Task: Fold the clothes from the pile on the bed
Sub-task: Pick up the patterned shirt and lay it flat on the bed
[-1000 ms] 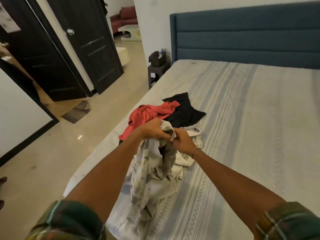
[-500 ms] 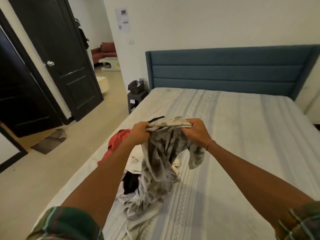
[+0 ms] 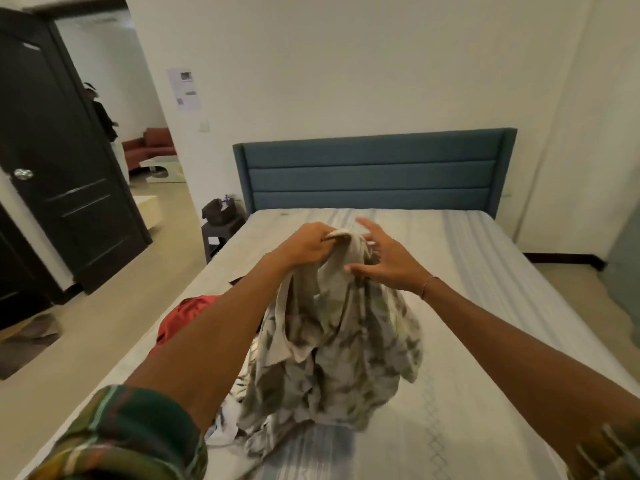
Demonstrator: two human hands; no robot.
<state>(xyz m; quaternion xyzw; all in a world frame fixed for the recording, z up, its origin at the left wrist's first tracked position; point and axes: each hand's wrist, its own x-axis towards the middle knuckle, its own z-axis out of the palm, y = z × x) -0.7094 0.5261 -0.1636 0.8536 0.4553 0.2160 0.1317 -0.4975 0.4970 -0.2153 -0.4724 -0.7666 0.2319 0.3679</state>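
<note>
A pale leaf-print shirt (image 3: 339, 351) hangs in the air above the striped bed (image 3: 485, 341). My left hand (image 3: 306, 244) is closed on its top edge. My right hand (image 3: 384, 259) is just right of that grip, fingers spread, palm against the cloth and not clearly gripping it. Under my left forearm lies the rest of the pile, with a red garment (image 3: 185, 318) showing at the bed's left edge and white cloth (image 3: 225, 424) below it.
A blue padded headboard (image 3: 374, 171) closes the far end of the bed. A small dark side table (image 3: 220, 230) with a bag stands at the bed's far left corner. A dark door (image 3: 65, 174) stands open at left, with a person beyond it.
Both hands have lifted the leaf-print shirt higher and farther from me. My right hand has let go of its grip and spread its fingers. The camera has tilted up.
</note>
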